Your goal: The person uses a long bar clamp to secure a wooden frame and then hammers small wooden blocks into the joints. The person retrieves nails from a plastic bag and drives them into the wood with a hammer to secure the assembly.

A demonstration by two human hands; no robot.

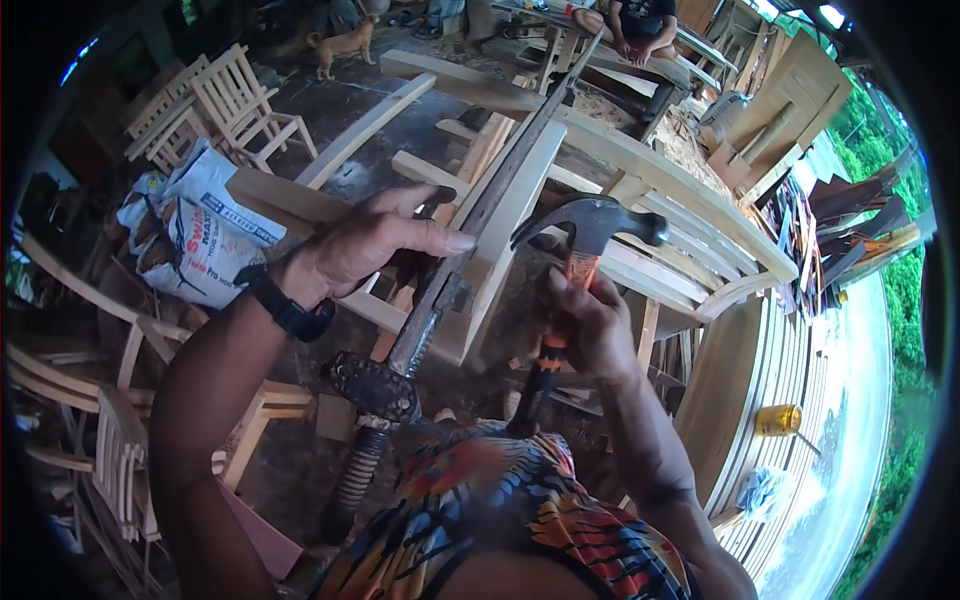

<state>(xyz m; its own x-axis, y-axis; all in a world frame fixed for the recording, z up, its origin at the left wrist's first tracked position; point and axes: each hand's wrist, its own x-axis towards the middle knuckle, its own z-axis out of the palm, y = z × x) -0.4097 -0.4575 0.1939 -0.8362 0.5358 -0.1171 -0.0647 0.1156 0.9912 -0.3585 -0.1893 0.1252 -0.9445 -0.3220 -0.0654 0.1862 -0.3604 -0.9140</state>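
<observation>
Under our right hand [585,325] fingers sits one claw hammer [580,255]: fingers wrapped tight round its orange-and-black handle, steel head just above the knuckles, claw pointing toward our left. Our left hand [365,245] lies flat on one pale wooden frame piece [505,225], fingers together and stretched out, thumb on top, not gripping; one black watch [290,310] on that wrist. Between the two hands runs one long metal bar clamp [470,235], touching the left fingertips, going from a dark screw head [375,385] below the hands up past the frame. Beyond the fingers, the frame joins one unfinished slatted bench [660,215]. Left of the left hand: two printed sacks [205,235], then one finished slat chair [235,105] farther out. Right of the right hand, well apart: one yellow can [778,420] on curved boards. Far beyond the fingers: one tan dog [343,43] and one seated person [640,25], face out of view.
</observation>
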